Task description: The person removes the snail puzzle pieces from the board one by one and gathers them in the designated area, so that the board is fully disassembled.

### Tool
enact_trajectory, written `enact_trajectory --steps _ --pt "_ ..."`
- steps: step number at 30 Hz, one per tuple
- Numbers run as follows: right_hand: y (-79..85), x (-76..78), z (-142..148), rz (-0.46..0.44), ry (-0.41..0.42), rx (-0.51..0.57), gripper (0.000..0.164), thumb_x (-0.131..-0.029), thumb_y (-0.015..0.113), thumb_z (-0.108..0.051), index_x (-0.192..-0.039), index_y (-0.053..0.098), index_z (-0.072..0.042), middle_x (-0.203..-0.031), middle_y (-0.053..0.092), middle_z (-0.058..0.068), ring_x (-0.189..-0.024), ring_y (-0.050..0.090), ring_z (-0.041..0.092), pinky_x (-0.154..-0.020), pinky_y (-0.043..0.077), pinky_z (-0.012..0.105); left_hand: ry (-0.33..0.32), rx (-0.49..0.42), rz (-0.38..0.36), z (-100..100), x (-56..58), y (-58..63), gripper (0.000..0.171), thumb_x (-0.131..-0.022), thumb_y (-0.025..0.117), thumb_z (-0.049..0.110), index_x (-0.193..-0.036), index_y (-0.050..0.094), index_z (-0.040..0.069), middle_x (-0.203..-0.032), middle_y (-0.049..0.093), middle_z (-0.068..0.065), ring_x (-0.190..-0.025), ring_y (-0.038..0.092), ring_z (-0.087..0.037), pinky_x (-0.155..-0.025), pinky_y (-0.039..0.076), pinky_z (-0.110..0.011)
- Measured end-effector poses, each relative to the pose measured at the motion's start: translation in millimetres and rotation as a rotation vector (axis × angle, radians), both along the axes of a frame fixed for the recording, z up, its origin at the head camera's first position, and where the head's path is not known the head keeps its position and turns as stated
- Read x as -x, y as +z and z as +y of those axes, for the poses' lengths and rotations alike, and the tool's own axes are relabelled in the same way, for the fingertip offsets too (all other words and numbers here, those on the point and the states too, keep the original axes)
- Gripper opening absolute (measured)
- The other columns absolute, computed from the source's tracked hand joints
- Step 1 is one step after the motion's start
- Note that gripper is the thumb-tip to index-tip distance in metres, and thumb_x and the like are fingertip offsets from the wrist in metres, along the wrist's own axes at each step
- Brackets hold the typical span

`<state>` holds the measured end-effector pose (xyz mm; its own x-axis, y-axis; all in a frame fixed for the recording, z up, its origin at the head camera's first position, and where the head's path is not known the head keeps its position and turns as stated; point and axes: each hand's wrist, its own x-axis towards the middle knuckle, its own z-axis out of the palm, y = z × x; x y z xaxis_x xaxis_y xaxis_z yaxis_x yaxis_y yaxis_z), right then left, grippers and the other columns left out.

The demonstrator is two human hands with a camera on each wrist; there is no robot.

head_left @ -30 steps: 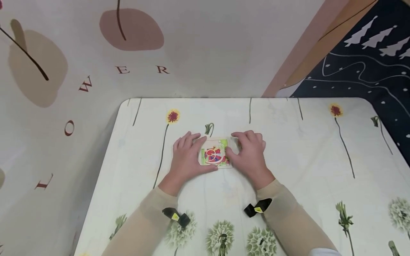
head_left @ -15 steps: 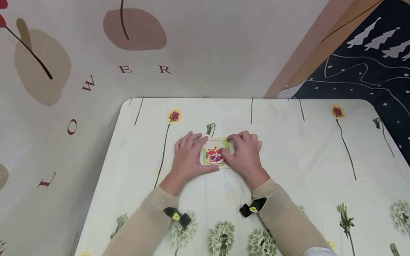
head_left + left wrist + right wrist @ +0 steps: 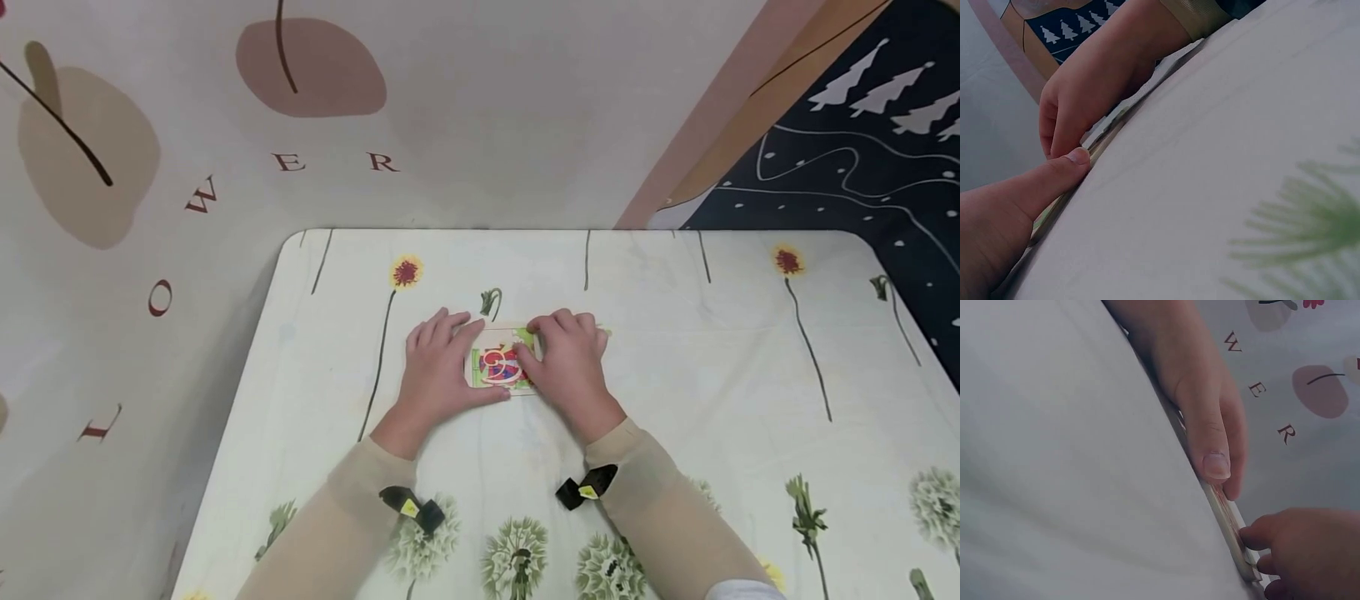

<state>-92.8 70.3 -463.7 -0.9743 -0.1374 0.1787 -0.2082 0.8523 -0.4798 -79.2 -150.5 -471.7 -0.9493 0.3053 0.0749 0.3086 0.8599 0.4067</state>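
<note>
A small flat picture board (image 3: 497, 365), printed in red, green and blue with pale curved lines, lies on the table. My left hand (image 3: 435, 367) grips its left end, thumb along the near edge and forefinger at the far edge. Over the right end, my right hand (image 3: 570, 362) has its thumb on the picture and its curled forefinger at the far right corner. The right wrist view shows the board's pale edge (image 3: 1225, 519), with right-hand fingertips (image 3: 1255, 536) touching that end. What lies under the right palm is hidden.
The table (image 3: 697, 358) has a white cover printed with flowers. Behind it stands a wall (image 3: 517, 133) with printed letters and shapes, plus a dark panel (image 3: 840, 158) with white trees at right. A small yellow-green patch (image 3: 606, 332) shows beside the right hand.
My right hand has shifted left, from the board's right edge to over its right end, covering more of the picture. My left hand and the board have hardly moved.
</note>
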Motion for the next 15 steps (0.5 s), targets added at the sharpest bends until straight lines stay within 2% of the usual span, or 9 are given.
enact_trajectory --steps 7,15 --pt "4.0 -4.3 -2.0 -0.009 -0.024 -0.052 0.036 -0.093 0.084 -0.042 -0.117 0.080 -0.016 -0.108 0.064 0.003 -0.106 0.046 0.032 -0.094 0.032 0.057 0.000 0.002 0.007 0.0 -0.5 0.1 0.111 -0.071 0.085 0.077 -0.157 0.053 0.015 -0.162 0.043 -0.011 -0.157 0.025 -0.038 -0.122 0.019 -0.061" --pt "2.5 -3.9 -2.4 -0.059 -0.044 -0.014 0.035 -0.093 0.084 -0.042 -0.118 0.076 -0.018 -0.111 0.057 0.006 -0.110 0.044 0.034 -0.101 0.027 0.060 0.003 0.008 0.004 -0.1 -0.2 -1.3 0.113 -0.070 0.083 0.080 -0.158 0.052 0.016 -0.163 0.042 -0.010 -0.157 0.023 -0.038 -0.123 0.018 -0.061"
